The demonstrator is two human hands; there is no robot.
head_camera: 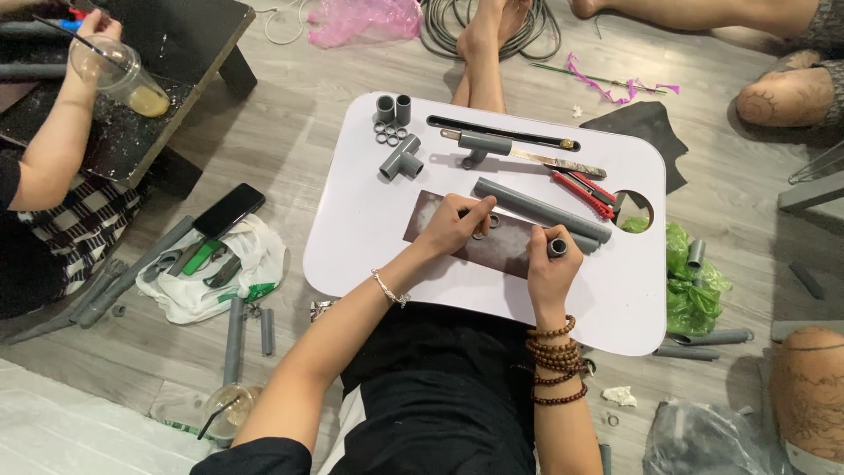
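- White lap table [369, 237], rounded corners, smooth top; bare surface from 6 to 9 o'clock, parts crowd the 12 o'clock half.
- Dark sanding sheet [505, 255] lies flat at centre, pale worn patch [431, 215] at its 9 o'clock end.
- Left hand [453, 227] closed, fingertips pinching a small grey ring [492, 222] down on the sheet.
- Right hand [547, 274] gripping a short grey pipe piece [557, 247], open end up, at the sheet's 3 o'clock edge.
- Long grey pipe [536, 209] just beyond the hands, diagonal, matte plastic.
- Grey tee fitting [400, 160] and loose rings [389, 134] at 11 o'clock; red-handled cutter [585, 193] at 2 o'clock.
- Round hole [635, 211] near the 3 o'clock edge.
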